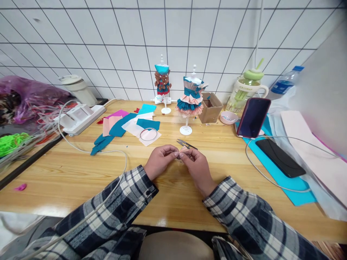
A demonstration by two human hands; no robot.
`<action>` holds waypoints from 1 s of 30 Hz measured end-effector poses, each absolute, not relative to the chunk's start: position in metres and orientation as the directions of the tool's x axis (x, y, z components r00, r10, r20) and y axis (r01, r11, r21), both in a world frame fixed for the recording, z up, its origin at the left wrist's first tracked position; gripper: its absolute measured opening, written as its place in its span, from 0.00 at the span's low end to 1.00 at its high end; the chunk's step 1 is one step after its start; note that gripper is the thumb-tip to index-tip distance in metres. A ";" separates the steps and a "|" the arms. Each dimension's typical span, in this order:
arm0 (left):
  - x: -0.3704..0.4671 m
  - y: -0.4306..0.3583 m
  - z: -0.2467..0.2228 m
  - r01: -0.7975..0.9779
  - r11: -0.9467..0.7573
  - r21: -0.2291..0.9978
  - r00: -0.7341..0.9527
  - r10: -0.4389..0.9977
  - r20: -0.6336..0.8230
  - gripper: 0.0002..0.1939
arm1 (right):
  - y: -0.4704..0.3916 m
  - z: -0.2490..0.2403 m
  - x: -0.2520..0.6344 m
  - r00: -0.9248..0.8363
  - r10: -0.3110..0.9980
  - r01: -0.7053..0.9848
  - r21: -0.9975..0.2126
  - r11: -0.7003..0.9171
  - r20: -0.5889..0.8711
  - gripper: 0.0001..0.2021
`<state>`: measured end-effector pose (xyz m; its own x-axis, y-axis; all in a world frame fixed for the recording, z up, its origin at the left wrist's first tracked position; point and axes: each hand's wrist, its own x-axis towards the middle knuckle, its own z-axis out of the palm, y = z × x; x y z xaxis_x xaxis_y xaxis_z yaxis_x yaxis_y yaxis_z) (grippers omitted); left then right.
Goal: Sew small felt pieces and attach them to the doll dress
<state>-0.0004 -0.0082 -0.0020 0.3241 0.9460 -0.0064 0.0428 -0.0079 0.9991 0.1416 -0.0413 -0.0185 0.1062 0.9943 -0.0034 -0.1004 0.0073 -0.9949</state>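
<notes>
Both hands meet over the middle of the wooden table (pixel 108 184), fingertips nearly touching. Between them is a small piece of peach crepe paper (pixel 184 148), mostly hidden by the fingers. My left hand (pixel 162 159) pinches at its left side with thumb and forefinger. My right hand (pixel 197 164) pinches it from the right. Just beyond the fingers lie small thread snips (pixel 187 144), blades pointing left. Farther back, a miniature dress form (pixel 189 97) wears a ruffled teal and peach paper dress, and a second small dress form (pixel 162 81) stands behind it to the left.
Left of centre lie teal, pink and white paper pieces (pixel 123 124) and a wire ring (pixel 148 134). A cardboard box (pixel 210 110), a pink dish (pixel 229 117), a propped phone (pixel 253 117) and a flat black phone (pixel 280 158) are rightward. A white cable (pixel 123 153) crosses my left sleeve.
</notes>
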 end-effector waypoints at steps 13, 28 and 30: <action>-0.004 -0.005 -0.007 -0.079 0.011 0.997 0.292 0.956 0.013 0.10 | -0.042 -0.016 0.148 -0.013 0.997 -0.107 -0.991 -0.082 -0.081 0.13; -0.011 -0.003 -0.006 0.217 -0.216 0.952 0.244 0.956 0.161 0.10 | -0.033 -0.007 0.169 0.131 0.984 -0.116 -0.988 -0.102 -0.117 0.26; -0.010 -0.003 -0.005 0.208 -0.190 0.960 0.241 0.961 0.138 0.10 | -0.031 -0.007 0.174 0.116 0.977 -0.168 -0.973 -0.159 -0.179 0.21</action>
